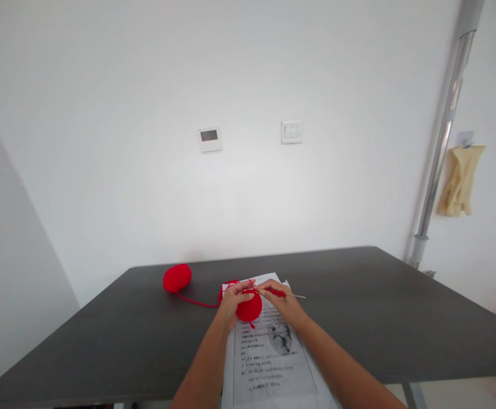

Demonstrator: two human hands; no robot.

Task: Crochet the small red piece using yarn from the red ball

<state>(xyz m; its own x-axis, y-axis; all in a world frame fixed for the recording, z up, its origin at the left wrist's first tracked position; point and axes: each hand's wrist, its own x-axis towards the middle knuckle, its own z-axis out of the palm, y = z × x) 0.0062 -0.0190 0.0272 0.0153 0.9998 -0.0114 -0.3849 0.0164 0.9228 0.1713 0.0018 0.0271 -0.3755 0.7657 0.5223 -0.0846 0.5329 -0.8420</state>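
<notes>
The printed sheet (269,375) serves as the reference for all positions. It lies on the dark table (358,312), carrying lines of text and a grey picture; another sheet edge shows at its far right corner.

The round red piece (249,309) is over the far half of the printed sheet, toward its left side. Whether its lower edge touches the paper cannot be determined. A short red tail (252,325) hangs from the near edge of the piece.

The left hand (234,298), at the far left part of the printed sheet, is closed on the red piece, pinching its upper left rim between thumb and fingers. Red yarn passes by the raised forefinger.

The right hand (280,301), over the far right part of the printed sheet, is closed on a slender tool (280,293) with a red middle section; its pale end points out to the right, past the sheet's edge. The fingertips meet the top right rim of the piece. Whether the tool's inner end sits in a stitch is too small to tell.

Loose yarn (226,288) gathers at the sheet's far left corner. From there a strand (197,303) runs to the yarn ball (177,278), well left of the printed sheet.
</notes>
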